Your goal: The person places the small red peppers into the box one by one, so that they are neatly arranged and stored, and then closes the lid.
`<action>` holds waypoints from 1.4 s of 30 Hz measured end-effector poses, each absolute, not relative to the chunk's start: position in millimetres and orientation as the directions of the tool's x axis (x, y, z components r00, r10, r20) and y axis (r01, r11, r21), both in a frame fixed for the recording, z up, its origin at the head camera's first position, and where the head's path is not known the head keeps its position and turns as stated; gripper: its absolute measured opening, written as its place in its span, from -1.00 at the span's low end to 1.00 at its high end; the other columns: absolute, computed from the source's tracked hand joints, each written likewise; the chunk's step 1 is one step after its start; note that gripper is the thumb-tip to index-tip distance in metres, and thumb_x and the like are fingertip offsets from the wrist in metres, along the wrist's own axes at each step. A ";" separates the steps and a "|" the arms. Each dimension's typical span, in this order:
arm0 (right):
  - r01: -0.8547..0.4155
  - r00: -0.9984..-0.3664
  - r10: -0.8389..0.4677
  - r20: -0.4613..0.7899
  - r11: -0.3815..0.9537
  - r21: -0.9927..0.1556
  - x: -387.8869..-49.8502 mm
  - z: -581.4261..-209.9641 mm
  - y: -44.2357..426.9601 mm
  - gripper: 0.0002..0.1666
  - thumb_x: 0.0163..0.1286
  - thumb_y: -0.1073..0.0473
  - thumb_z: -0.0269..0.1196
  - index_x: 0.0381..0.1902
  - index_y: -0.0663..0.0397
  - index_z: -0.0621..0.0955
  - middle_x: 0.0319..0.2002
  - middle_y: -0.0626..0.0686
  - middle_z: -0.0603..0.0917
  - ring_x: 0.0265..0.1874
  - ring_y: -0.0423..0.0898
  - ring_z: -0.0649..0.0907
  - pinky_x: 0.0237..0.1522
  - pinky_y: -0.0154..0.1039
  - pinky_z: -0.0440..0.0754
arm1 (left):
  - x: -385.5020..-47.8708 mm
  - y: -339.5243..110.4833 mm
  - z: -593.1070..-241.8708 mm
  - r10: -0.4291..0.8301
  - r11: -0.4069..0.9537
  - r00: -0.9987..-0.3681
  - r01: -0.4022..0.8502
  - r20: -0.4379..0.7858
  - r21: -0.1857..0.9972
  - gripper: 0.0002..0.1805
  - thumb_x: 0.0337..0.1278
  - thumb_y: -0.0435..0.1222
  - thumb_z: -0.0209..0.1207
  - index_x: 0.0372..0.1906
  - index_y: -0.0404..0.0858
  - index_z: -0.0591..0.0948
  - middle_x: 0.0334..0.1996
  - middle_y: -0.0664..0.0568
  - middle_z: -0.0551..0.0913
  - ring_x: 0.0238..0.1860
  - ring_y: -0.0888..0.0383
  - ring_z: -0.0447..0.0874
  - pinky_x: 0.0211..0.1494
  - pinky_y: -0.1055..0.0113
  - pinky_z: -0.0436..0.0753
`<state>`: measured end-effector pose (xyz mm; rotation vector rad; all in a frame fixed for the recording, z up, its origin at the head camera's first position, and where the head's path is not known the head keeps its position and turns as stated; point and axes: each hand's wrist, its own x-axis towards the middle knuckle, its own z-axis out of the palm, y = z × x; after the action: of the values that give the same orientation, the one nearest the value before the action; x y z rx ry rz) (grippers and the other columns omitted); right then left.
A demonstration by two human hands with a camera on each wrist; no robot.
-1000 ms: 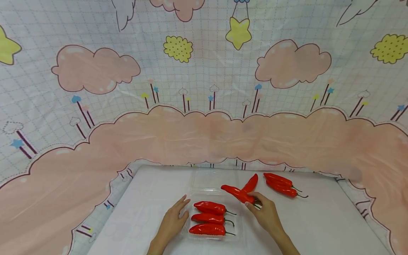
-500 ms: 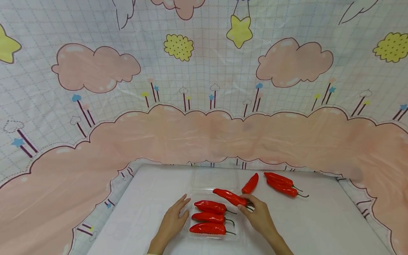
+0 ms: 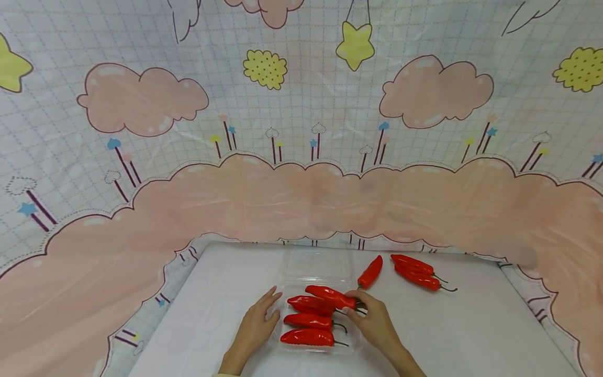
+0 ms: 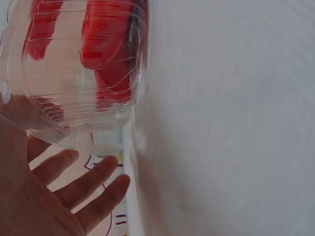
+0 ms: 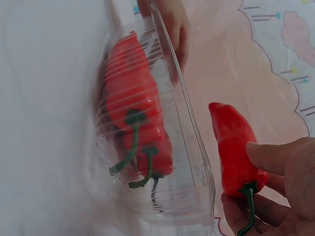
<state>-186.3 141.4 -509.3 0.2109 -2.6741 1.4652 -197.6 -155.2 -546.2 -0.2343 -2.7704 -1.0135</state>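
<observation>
My right hand (image 3: 374,320) pinches a red chili pepper (image 5: 235,147) near its green stem, thumb on one side and fingers on the other. In the head view that pepper lies over the back part of a clear plastic box (image 3: 355,340); the right wrist view shows it above the rim. Three red peppers lie side by side in the box, the front one (image 3: 307,337) nearest me. My left hand (image 3: 254,322) stays at the box's left side, fingers extended, thumb apart; in the left wrist view its fingers (image 4: 98,201) spread beside the clear wall.
The box's clear lid (image 3: 316,265) lies opened out behind it. A single red pepper (image 3: 370,271) rests right of the lid, and a pair of peppers (image 3: 416,273) lies farther right on the white table (image 3: 471,324). A patterned cloth (image 3: 301,204) hangs behind.
My right hand has carried the pepper left and toward me, from right of the box to over its back part. The left hand has stayed in place.
</observation>
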 end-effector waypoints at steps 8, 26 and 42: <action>-0.197 -0.979 -0.152 0.137 0.528 -0.826 -187.1 -510.6 133.4 -0.59 0.22 0.11 0.40 0.04 -0.04 0.63 -0.03 0.00 0.72 -0.04 -0.05 0.70 0.05 -0.06 0.70 | -198.3 -155.6 -545.9 0.097 0.748 -0.969 0.222 0.229 0.625 -0.54 0.23 -0.28 0.19 0.25 -0.13 0.57 0.39 0.00 0.45 0.29 -0.13 0.54 0.21 -0.14 0.58; -0.209 -0.963 -0.255 0.082 0.525 -0.825 -192.7 -510.1 116.6 -0.58 0.21 0.14 0.41 0.04 0.00 0.64 -0.04 0.02 0.71 -0.08 -0.05 0.69 -0.02 -0.12 0.73 | -199.0 -156.0 -548.6 0.089 0.746 -0.969 0.217 0.229 0.629 -0.54 0.23 -0.28 0.19 0.25 -0.12 0.58 0.39 0.03 0.46 0.30 -0.11 0.53 0.24 -0.14 0.56; -0.164 -0.968 -0.251 0.022 0.560 -0.812 -198.6 -513.9 106.4 -0.57 0.17 0.17 0.43 0.03 0.05 0.66 -0.04 0.06 0.71 -0.15 -0.07 0.66 -0.04 -0.04 0.74 | -196.9 -154.5 -546.1 0.083 0.746 -0.968 0.218 0.238 0.629 -0.55 0.22 -0.29 0.19 0.24 -0.11 0.59 0.38 0.03 0.47 0.29 -0.10 0.54 0.24 -0.13 0.57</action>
<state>-198.6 106.4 -513.9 0.3816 -2.8591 1.4711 -196.9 -154.5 -546.1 -0.2395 -2.7505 -1.0273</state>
